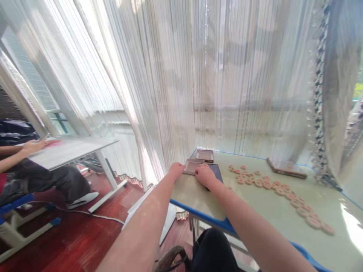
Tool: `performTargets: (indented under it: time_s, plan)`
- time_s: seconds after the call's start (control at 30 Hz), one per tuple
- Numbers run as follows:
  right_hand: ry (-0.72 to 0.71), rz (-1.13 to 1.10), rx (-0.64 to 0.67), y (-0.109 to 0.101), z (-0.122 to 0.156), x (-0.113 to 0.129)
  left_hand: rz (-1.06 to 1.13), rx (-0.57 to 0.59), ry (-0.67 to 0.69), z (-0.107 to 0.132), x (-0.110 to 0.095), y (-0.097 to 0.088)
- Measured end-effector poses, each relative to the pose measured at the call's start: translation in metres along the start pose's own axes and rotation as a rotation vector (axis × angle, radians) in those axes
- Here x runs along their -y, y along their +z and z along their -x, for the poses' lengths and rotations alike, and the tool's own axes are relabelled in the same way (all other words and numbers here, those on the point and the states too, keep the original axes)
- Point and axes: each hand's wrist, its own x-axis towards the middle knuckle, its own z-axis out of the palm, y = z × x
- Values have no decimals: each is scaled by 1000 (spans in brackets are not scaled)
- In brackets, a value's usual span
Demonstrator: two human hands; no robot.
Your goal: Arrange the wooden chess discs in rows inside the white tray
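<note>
Between my hands is a shallow pinkish-brown tray (193, 165), box-like with a low rim, at the left end of the table. My left hand (176, 170) has its fingers closed on the tray's left edge. At the right edge, my right hand (204, 174) grips it with bent fingers. A similar shallow box (204, 155) lies just behind, near the curtain. Partly under my right hand and the tray is a flat dark panel or tray (217, 172). To the right, many round wooden pieces (266, 185) with reddish marks lie scattered in a band.
The pale table (255, 207) has a blue edge. A flat brown box (286, 168) lies at its back right, against the sheer curtain (241, 94). At the left, another person's hands (35, 145) rest on a white table (76, 145). A cable (85, 213) crosses the red floor.
</note>
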Motion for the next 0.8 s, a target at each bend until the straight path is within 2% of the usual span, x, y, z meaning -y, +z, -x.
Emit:
performTargets:
  time_s: [0.17,0.33,0.43,0.53,0.63,0.67,0.73,0.8]
  plan:
    - [-46,11,33,3,1,8,48,37,-25,8,15,10]
    - [-53,31,57,-14,4,17,129,61,-53,10,21,-5]
    - [-46,32,38,-33,12,19,181,56,-30,12,12,-16]
    - [-24,44,-1,-57,32,9,215,57,36,17,-13,-20]
    - [15,64,-29,-79,69,-23,245,106,144,31,-52,-13]
    - [26,66,-33,-85,85,-37,252,138,210,39,-66,-8]
    - [53,11,-100,-92,123,-68,142,237,465,59,-96,6]
    - [93,-12,-119,-92,163,-99,132,292,572,82,-123,21]
